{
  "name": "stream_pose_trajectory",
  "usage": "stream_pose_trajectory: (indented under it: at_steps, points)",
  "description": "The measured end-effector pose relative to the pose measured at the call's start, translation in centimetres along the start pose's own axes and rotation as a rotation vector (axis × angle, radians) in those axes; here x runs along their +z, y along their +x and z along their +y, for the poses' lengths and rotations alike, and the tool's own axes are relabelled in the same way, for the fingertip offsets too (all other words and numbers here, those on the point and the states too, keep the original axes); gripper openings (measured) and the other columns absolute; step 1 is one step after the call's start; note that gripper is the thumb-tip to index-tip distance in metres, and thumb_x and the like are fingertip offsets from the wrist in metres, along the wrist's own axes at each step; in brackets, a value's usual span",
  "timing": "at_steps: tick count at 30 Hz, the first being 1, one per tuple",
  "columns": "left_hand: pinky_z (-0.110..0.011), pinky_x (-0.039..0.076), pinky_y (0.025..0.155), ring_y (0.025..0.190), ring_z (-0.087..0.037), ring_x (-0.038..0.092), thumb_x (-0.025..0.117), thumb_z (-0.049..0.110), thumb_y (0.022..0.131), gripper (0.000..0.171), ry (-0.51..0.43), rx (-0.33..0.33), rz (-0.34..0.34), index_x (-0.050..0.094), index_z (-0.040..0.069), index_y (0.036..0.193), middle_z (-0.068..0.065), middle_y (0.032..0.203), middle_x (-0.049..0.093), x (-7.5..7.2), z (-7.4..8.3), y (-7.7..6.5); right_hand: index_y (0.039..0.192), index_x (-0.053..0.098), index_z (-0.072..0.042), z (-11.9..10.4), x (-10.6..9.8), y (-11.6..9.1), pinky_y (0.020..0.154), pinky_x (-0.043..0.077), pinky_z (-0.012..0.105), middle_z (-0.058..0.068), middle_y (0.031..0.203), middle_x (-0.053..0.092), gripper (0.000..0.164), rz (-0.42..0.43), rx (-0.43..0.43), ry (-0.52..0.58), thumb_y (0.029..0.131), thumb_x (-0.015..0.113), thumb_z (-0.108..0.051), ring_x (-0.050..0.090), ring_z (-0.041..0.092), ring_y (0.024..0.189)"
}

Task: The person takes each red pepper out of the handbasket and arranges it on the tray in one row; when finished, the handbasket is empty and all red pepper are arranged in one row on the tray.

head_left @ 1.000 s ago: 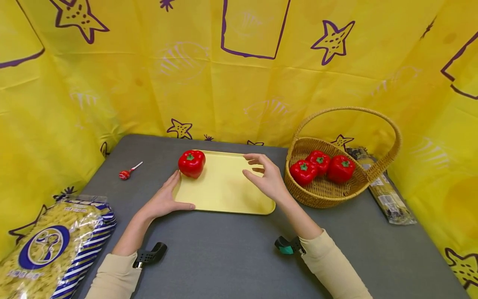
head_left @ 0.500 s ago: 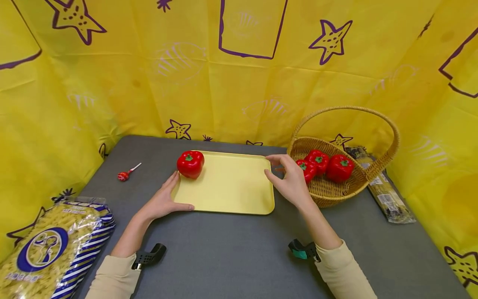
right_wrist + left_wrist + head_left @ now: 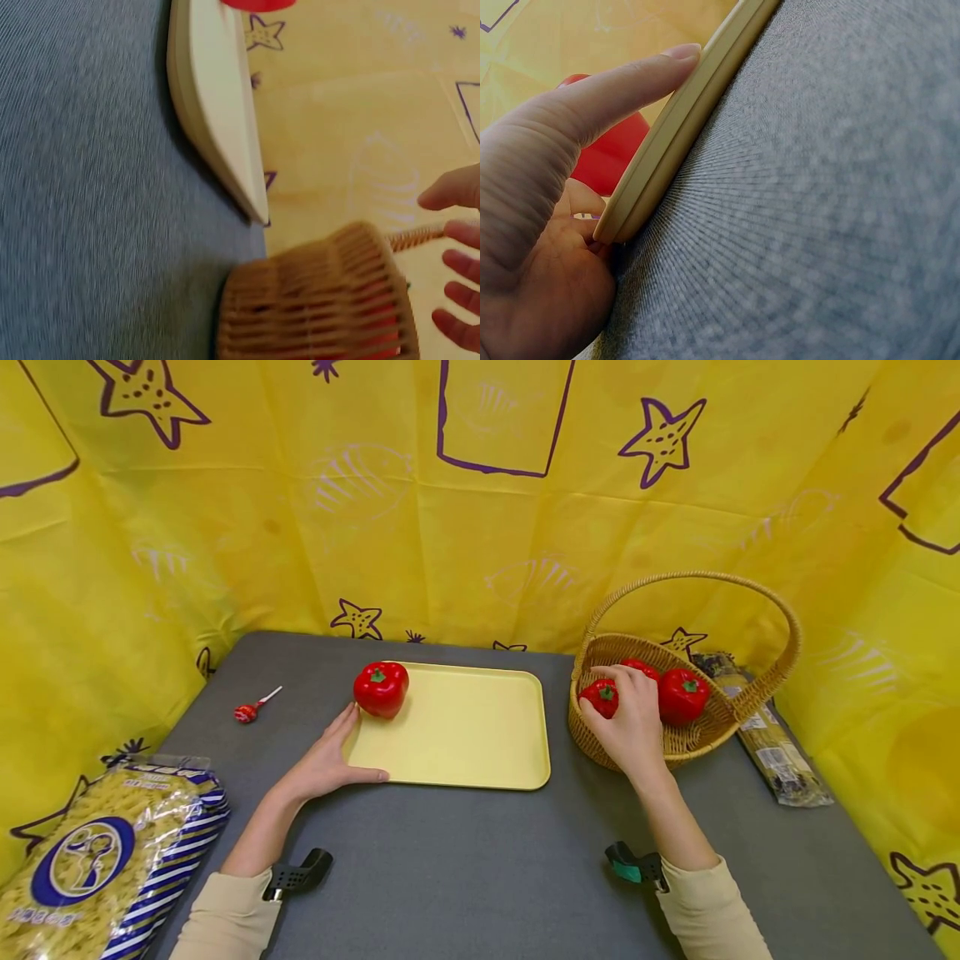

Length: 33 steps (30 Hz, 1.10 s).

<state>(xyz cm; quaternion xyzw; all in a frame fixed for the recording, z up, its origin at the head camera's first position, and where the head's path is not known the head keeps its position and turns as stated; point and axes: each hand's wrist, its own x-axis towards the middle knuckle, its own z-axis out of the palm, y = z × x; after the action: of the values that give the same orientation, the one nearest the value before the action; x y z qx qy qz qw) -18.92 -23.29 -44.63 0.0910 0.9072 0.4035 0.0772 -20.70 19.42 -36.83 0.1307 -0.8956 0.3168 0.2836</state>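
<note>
A pale yellow tray [image 3: 465, 727] lies on the table with one red bell pepper [image 3: 381, 690] at its far left corner. My left hand [image 3: 327, 762] touches the tray's near left corner. Its thumb [image 3: 634, 90] lies straight along the front rim and the fingers reach along the left side. To the right, a wicker basket [image 3: 645, 758] holds more red bell peppers. My right hand [image 3: 636, 720] hovers over the basket's left side, partly covering two peppers. In the right wrist view its fingers [image 3: 457, 199] are spread above the basket, holding nothing.
The basket's tall arched handle [image 3: 783, 610] rises at the right. Behind the basket lies a long plastic-wrapped package [image 3: 776, 752]. A lollipop [image 3: 247, 712] and a large bag of pasta [image 3: 112, 852] are on the left. A yellow patterned curtain [image 3: 480, 543] surrounds the table.
My right hand has moved right, from above the tray's right side to over the basket. The left hand has stayed at the tray's corner.
</note>
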Motion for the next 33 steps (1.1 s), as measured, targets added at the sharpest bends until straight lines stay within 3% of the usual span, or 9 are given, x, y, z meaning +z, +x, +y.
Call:
stream_pose_trajectory:
  at_steps: [9,19,33]
  points:
    - [-0.066,0.013,0.11,0.145,-0.043,0.007,0.086,0.045,0.068,0.127,0.0,0.004,0.005,0.006,0.0,0.155,-0.02,0.161,0.001,0.0,0.0,0.0,0.129,0.054,0.003,1.9,-1.3,-0.2,0.089,0.042,0.063,0.028,0.13,0.048,0.058,-0.147,0.145,-0.135,0.079,0.078,-0.015,0.04,0.047,0.114]
    - [-0.067,0.012,0.11,0.145,-0.044,0.007,0.086,0.046,0.068,0.126,-0.001,-0.001,0.004,0.006,0.001,0.155,-0.02,0.162,0.0,0.0,0.1,0.0,0.136,0.046,0.004,2.9,-1.9,0.0,0.089,0.041,0.066,0.029,0.132,0.044,0.072,-0.312,0.218,-0.135,0.079,0.079,-0.024,0.039,0.049,0.116]
    - [-0.067,0.012,0.109,0.145,-0.044,0.007,0.086,0.046,0.068,0.126,-0.001,0.001,0.008,0.006,0.002,0.155,-0.02,0.161,0.001,0.0,0.2,-0.1,0.136,0.044,0.008,3.5,-1.9,0.1,0.099,0.036,0.063,0.031,0.13,0.046,0.075,-0.361,0.218,-0.113,0.079,0.08,-0.024,0.042,0.05,0.117]
